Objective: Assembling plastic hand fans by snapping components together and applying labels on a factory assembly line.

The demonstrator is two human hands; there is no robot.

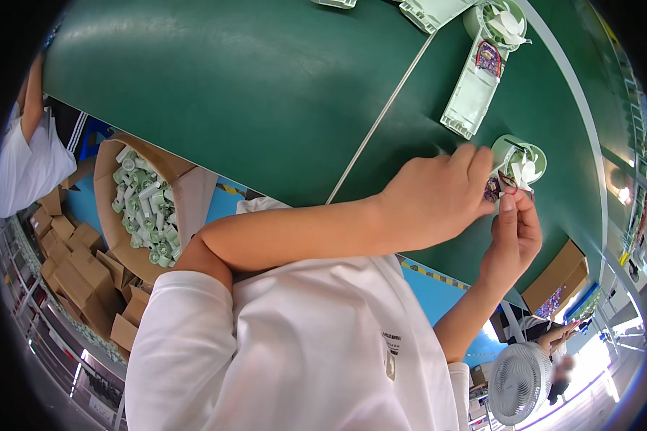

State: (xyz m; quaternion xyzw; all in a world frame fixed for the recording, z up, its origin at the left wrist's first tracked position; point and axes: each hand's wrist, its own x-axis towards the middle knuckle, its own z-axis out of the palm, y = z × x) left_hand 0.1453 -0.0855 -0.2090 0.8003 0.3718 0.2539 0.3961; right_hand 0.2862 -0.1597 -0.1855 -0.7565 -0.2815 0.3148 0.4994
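Observation:
At the right of the green table, both my hands meet over a pale green handheld fan housing (507, 140) with white fan blades (527, 171). My left hand (442, 190) is closed over the handle end of the housing and hides most of it. A small purple circuit board (491, 189) shows beside its fingertips. Just below the blades, my right hand (514, 241) pinches thumb and fingers together by the board; a thin wire seems to be there, but the pinched thing is too small to make out.
Farther up the table lies another opened fan housing (474, 93) with board and blades, near more pale green shells (431, 11). A carton (108, 208) of green fan parts stands left. An open box (557, 280) and a white fan (519, 384) are right. Other people are nearby.

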